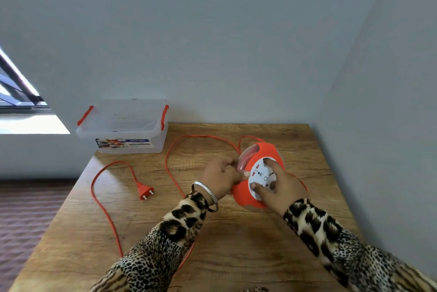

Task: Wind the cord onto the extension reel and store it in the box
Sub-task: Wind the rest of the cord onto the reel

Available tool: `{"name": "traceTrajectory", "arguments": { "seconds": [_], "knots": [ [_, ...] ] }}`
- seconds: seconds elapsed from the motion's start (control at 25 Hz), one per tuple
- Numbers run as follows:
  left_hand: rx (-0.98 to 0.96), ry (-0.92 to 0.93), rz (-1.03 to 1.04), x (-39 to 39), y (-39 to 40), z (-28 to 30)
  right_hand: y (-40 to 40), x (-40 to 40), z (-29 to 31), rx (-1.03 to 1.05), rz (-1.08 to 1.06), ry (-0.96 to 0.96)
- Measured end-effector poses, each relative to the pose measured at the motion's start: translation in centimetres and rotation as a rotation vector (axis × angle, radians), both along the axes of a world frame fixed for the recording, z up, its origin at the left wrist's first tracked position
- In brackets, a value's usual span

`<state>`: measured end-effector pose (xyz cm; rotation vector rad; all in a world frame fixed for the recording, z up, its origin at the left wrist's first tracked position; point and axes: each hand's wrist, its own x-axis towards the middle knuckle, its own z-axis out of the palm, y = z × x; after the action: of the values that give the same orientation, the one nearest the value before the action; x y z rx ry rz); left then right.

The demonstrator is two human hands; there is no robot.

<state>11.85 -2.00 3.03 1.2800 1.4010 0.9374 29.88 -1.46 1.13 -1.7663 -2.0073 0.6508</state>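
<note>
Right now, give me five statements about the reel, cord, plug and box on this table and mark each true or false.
1. The plug lies loose on the wooden table. True.
2. The reel already sits inside the box. False: it is out on the table, held by both hands; the box stands apart at the far left corner.
3. The right hand rests on the reel's white socket face. True.
4. The cord is fully wound. False: long loops still trail across the table.
5. The box has blue clips. False: its clips are red-orange.
6. The left hand grips at the reel's left edge. True.
</note>
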Motion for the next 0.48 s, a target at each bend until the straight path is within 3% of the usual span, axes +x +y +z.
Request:
{"name": "traceTrajectory", "arguments": {
  "seconds": [0.08, 0.16, 0.32, 0.48],
  "knots": [
    [0.11, 0.129, 0.012, 0.1, -0.3, -0.5, -0.8, -0.7, -1.0, -0.107, -0.13, 0.211],
    [0.145, 0.141, 0.02, 0.2, -0.8, -1.0, -1.0, -1.2, -1.3, -0.2, -0.257, 0.426],
    [0.177, -0.025, 0.117, 1.4, -1.9, -1.9, -0.3, -1.6, 0.4, -0.527, -0.536, 0.8],
    [0.219, -0.178, 0.206, 2.6, -3.4, -3.0, -0.4, -1.3, 1.6, -0.782, -0.629, 1.284]
  ]
}}
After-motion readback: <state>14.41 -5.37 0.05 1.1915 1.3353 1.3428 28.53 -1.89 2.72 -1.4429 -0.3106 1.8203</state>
